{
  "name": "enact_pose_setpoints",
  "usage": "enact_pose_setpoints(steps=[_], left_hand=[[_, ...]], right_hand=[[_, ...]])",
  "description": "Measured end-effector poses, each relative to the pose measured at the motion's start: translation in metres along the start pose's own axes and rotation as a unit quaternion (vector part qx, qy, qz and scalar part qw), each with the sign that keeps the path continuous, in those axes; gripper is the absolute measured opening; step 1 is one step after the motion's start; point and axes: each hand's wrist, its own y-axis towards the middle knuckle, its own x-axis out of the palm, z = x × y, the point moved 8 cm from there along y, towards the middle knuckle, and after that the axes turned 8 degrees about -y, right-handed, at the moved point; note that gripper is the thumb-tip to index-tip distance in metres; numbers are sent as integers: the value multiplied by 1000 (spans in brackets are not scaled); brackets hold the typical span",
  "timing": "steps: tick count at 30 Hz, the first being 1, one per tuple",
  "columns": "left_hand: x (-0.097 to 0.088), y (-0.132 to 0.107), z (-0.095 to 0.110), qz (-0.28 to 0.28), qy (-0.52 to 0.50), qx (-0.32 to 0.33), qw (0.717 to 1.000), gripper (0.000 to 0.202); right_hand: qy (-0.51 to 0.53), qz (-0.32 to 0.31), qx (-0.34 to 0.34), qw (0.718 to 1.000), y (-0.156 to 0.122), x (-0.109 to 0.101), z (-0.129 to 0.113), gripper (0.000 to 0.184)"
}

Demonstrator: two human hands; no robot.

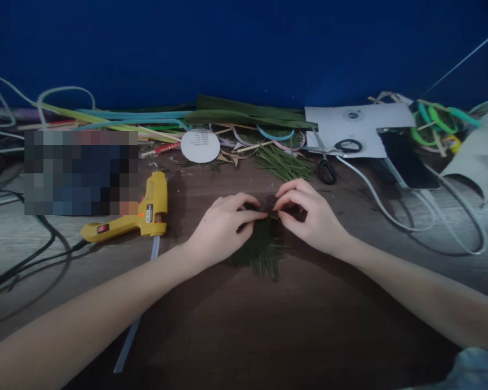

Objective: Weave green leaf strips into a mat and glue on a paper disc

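Observation:
A dark green fringed piece [262, 254] of thin strips lies on the table, its cut ends pointing toward me. At its far edge my left hand [228, 222] is closed, index finger stretched along the edge and thumb bent beneath. Facing it, my right hand [309, 214] pinches at the same edge, thumb against fingertips. The fingers partly hide what they grip. Left of my hands lies a yellow glue gun [152, 208] with a clear glue stick [126, 344] sticking out of its back.
Behind my hands are loose green strips [282, 162], black-handled scissors [327, 160], a white round card [200, 145] and a white sheet [350, 122]. A phone [410, 160] with a white cable [374, 195] lies right. Black cords [44, 257] run along the left. A blue wall [244, 49] stands behind.

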Motion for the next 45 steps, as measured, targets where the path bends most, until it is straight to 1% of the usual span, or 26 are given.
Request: enact_pose_setpoints(steps=[3,7,20,31,37,39,41,43,45], left_hand=[[1,0,-1,-4,-3,-5,1000,32],[1,1,-1,-8,-4,-8,1000,32],[1,1,-3,-5,-20,-9,1000,33],[0,0,-3,1,-17,-2,1000,33],[1,0,-3,4,-9,6,1000,34],[1,0,-3,1,-5,5,1000,34],[1,0,-2,-1,-3,4,1000,35],[0,0,-2,1,-3,6,1000,35],[0,0,-2,6,-8,7,1000,34]], right_hand=[[-9,-20,-4,1000,1,5,0,12],[-7,-37,-9,999,1,8,0,8],[-21,-44,-19,999,2,9,-1,6],[-27,-22,-26,999,0,6,0,9],[-16,-15,-8,1000,2,4,2,19],[-16,-8,11,1000,3,4,5,17],[-15,-1,28,999,3,3,8,11],[-9,3,32,999,3,3,9,4],[-3,2,27,1000,3,3,8,9]])
